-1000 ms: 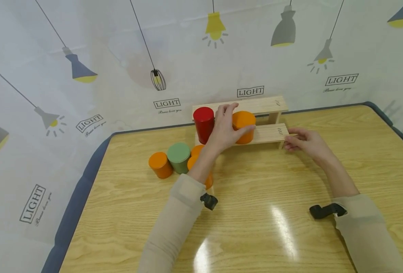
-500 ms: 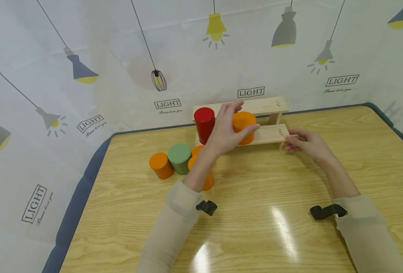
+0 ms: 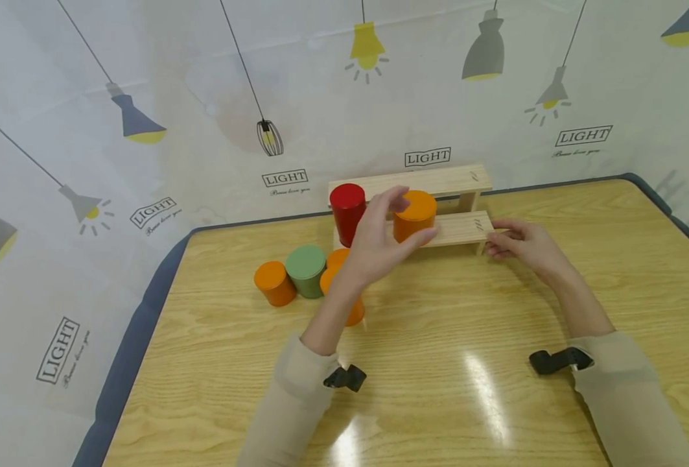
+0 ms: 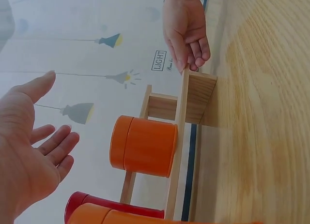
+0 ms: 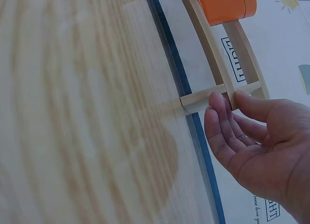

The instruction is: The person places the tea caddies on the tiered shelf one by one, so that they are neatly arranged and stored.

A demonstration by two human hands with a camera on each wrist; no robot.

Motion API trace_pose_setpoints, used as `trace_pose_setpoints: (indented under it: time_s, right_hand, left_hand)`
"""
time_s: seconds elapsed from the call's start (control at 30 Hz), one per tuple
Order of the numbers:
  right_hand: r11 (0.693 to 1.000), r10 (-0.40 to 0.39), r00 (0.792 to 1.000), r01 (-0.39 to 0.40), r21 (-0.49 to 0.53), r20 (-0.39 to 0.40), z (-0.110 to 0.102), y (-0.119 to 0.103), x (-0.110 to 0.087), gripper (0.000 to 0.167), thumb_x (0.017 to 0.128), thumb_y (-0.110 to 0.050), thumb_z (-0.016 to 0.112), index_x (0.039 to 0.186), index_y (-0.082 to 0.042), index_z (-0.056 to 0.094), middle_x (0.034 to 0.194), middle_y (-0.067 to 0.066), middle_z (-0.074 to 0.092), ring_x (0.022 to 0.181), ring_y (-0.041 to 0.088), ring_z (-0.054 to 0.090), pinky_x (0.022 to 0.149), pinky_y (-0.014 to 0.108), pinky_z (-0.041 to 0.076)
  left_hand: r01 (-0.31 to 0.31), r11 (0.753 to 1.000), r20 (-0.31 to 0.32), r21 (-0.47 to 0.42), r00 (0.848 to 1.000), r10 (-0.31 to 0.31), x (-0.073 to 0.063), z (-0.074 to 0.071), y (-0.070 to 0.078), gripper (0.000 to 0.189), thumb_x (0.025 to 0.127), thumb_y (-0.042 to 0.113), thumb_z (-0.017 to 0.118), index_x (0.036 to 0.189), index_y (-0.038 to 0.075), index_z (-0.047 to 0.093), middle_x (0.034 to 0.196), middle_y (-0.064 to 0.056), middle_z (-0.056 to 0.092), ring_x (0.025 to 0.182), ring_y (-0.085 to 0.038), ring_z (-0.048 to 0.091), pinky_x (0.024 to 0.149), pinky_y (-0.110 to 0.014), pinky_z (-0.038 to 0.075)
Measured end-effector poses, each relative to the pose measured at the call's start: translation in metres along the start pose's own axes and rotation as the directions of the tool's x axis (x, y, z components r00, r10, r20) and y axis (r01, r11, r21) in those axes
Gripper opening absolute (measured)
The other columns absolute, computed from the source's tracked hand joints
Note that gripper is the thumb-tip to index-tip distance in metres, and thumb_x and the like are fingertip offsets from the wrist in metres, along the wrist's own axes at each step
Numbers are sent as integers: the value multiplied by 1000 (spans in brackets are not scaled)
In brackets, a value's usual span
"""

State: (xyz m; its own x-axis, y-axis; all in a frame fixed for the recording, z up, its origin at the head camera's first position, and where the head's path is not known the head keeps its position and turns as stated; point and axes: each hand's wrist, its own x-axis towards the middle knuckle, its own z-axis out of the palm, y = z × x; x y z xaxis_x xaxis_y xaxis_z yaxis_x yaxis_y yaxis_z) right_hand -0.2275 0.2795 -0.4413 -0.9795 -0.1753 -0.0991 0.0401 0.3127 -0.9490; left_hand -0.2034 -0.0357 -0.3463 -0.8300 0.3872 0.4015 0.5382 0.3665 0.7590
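canister (image 3: 417, 217), orange and lidded: upright on the lower tier of a two-tier wooden shelf (image 3: 459, 227), right of a taller red canister (image 3: 348, 214) at that tier's left end. left hand (image 3: 373, 243) near the orange one — fingers parted and gently bent, thumb held well away from them, nothing gripped; left wrist view shows a gap between hand and lid. right hand (image 3: 525, 246) pinches the lower board's right end, thumb on one face, fingers on the other. on the table (image 3: 437, 363), left of the shelf: green canister (image 3: 306, 271), small orange canister (image 3: 275, 283) just beside it, two more orange canisters (image 3: 354, 314) — partly hidden behind the left forearm (image 3: 331, 318).
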Motion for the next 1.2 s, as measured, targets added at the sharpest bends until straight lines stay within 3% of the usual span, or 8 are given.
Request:
trace_pose_setpoints:
  time_s: [0.13, 0.27, 0.37, 0.53, 0.73, 1.0, 1.2]
  right_hand:
    - [1000, 8, 1000, -8, 9, 5, 0, -1, 0, 62, 106, -22, 53, 153, 11, 28, 117, 15, 65, 91, 8, 68, 85, 31, 58]
    - [1000, 0, 1000, 0, 18, 1, 0, -1, -1, 63, 106, -23, 54, 152, 11, 29, 114, 13, 66, 90, 9, 69, 84, 30, 58]
    - [1000, -15, 1000, 15, 16, -1, 0, -2, -2, 65, 105, -26, 55, 151, 11, 30, 113, 13, 67, 90, 9, 69, 83, 30, 58]
    - [1000, -20, 1000, 20, 20, 4, 0, -1, -2, 66, 105, -27, 56, 152, 11, 30, 114, 14, 66, 91, 10, 69, 83, 30, 58]
    - [999, 1, 1000, -1, 38, -2, 0, -1, -1, 65, 105, -24, 56, 152, 11, 29, 110, 8, 68, 89, 9, 69, 82, 30, 58]
    - [999, -4, 1000, 4, 48, 4, -1, 1, 0, 63, 106, -20, 55, 152, 12, 27, 110, 8, 67, 89, 8, 69, 83, 30, 58]
    - [999, 2, 1000, -2, 47, 9, -1, 2, 1, 63, 106, -21, 54, 153, 11, 27, 115, 12, 65, 91, 8, 69, 84, 31, 58]
  left_hand:
    - [-64, 998, -41, -17, 997, 63, -11, -2, -3, 70, 88, 27, 81, 144, 3, 46, 132, -11, 56, 120, -17, 51, 105, -23, 40]
    - [-157, 987, -81, -34, 985, 154, -21, -5, -5, 70, 86, 19, 83, 142, -1, 46, 130, -16, 56, 119, -19, 52, 106, -27, 41]
    - [-181, 982, -108, -48, 979, 175, -28, -8, -5, 67, 84, 16, 84, 140, 1, 49, 125, -16, 58, 117, -20, 52, 102, -30, 42]
    - [-159, 986, -127, -59, 980, 151, -39, -15, -8, 61, 84, 15, 83, 136, 4, 53, 124, -12, 58, 116, -22, 53, 98, -33, 44]
    - [-109, 992, -113, -68, 988, 101, -51, -27, -13, 58, 87, 13, 81, 137, 3, 52, 126, -9, 57, 117, -30, 55, 102, -34, 45]
    - [-33, 996, -108, -78, 994, 24, -67, -39, -26, 55, 89, 13, 78, 136, 1, 53, 131, -16, 56, 118, -26, 52, 103, -50, 45]
    - [-28, 998, -100, -48, 995, 23, -77, -45, -40, 52, 89, 16, 78, 135, 6, 56, 128, -9, 58, 118, -27, 53, 103, -49, 45]
